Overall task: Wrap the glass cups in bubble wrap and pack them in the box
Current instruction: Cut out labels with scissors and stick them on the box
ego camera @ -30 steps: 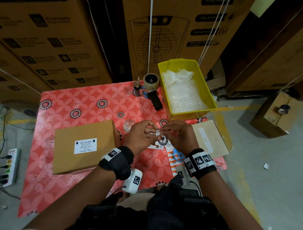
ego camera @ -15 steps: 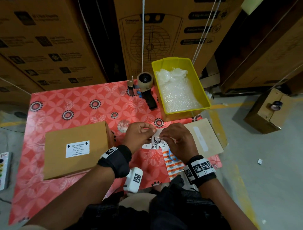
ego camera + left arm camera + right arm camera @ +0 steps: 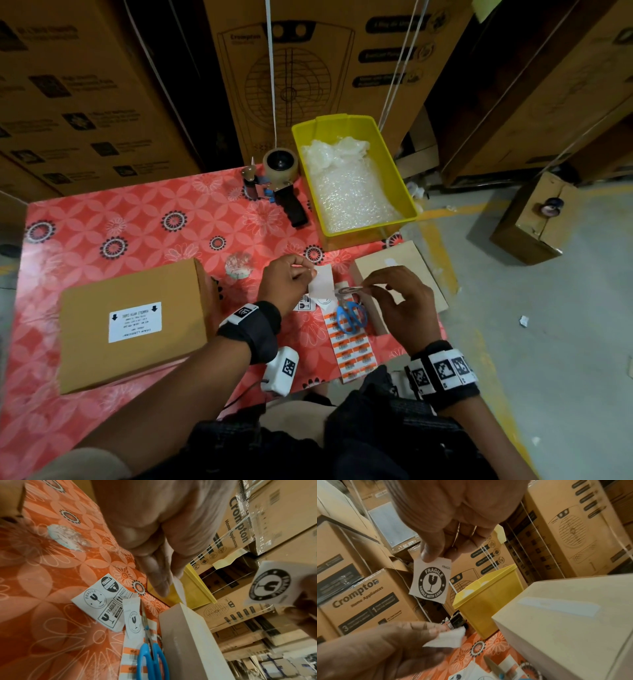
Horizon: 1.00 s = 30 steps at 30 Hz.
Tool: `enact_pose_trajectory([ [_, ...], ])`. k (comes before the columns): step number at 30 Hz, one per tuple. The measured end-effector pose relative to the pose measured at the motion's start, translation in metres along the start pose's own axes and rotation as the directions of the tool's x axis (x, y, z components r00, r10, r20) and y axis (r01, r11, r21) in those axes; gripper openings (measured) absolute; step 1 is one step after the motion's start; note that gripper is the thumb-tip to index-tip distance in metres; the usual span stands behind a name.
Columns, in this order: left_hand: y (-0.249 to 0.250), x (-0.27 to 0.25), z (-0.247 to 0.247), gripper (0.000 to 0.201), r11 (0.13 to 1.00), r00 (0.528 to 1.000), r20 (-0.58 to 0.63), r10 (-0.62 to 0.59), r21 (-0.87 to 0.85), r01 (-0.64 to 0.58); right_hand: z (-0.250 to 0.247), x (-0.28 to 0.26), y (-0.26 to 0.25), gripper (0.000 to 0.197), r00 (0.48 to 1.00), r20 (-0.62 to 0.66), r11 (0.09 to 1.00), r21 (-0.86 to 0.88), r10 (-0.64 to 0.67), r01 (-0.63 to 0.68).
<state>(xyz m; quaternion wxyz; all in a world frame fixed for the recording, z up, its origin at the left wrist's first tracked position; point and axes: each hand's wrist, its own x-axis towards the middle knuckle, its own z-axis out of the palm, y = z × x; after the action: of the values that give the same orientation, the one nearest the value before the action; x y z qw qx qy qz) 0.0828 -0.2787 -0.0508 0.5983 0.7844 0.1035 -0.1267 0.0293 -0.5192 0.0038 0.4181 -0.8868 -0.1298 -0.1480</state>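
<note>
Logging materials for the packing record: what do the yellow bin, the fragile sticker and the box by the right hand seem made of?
Yellow bin: likely moulded plastic, smooth, uniformly coloured walls.
Fragile sticker: thin white paper, matte, black print, curling while the right hand pinches it.
Box: apparently cardboard, plain matte tan, sharp folded edges.

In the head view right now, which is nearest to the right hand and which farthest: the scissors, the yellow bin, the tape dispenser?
From the right hand:
1. Scissors, just left of it.
2. Yellow bin, beyond it at the table's far edge.
3. Tape dispenser, far left of the bin.
</note>
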Motion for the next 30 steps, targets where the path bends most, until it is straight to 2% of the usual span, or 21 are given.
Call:
enact_pose_trajectory([
  [4, -0.006, 0.002, 0.009, 0.019, 0.993, 0.98, 0.186, -0.072, -0.083, 0.089, -0.008, 0.003, 0.005, 0.024, 0.996, -0.045, 0.996, 0.039, 0.081, -0.08],
  [7, -0.012, 0.0, 0.013, 0.04, 0.999, 0.95, 0.308, -0.05, 0.01, 0.049, -0.01, 0.005, 0.005, 0.022, 0.995, -0.04, 0.994, 0.056, 0.096, -0.093],
  [10, -0.018, -0.003, 0.016, 0.05, 0.997, 0.935, 0.348, -0.073, 0.049, 0.06, -0.008, 0.006, 0.004, 0.023, 0.993, -0.025, 0.991, 0.073, 0.112, -0.11],
  [14, -0.021, -0.009, 0.008, 0.045, 0.994, 0.945, 0.321, -0.065, 0.102, 0.034, -0.001, 0.006, 0.002, 0.022, 0.986, 0.004, 0.981, 0.092, 0.17, -0.169],
  [17, -0.013, -0.016, -0.008, 0.033, 0.991, 0.95, 0.311, -0.037, 0.132, -0.005, 0.01, 0.013, 0.0, 0.022, 0.974, 0.046, 0.968, 0.105, 0.224, -0.227],
  [20, -0.005, -0.029, -0.032, 0.026, 0.993, 0.957, 0.288, -0.019, 0.114, -0.015, 0.025, 0.027, -0.011, 0.022, 0.959, 0.097, 0.939, 0.195, 0.267, -0.282],
  [23, 0.006, -0.05, -0.061, 0.023, 0.996, 0.969, 0.247, 0.023, 0.074, -0.043, 0.044, 0.044, -0.027, 0.011, 0.946, 0.176, 0.894, 0.318, 0.271, -0.315],
  [26, 0.01, -0.072, -0.094, 0.019, 0.989, 0.981, 0.147, 0.124, 0.063, -0.135, 0.066, 0.06, -0.042, 0.007, 0.934, 0.265, 0.853, 0.403, 0.238, -0.332],
  [30, -0.008, -0.094, -0.139, 0.017, 0.977, 0.981, -0.048, 0.189, 0.108, -0.182, 0.097, 0.079, -0.06, 0.007, 0.924, 0.359, 0.874, 0.398, 0.131, -0.279],
])
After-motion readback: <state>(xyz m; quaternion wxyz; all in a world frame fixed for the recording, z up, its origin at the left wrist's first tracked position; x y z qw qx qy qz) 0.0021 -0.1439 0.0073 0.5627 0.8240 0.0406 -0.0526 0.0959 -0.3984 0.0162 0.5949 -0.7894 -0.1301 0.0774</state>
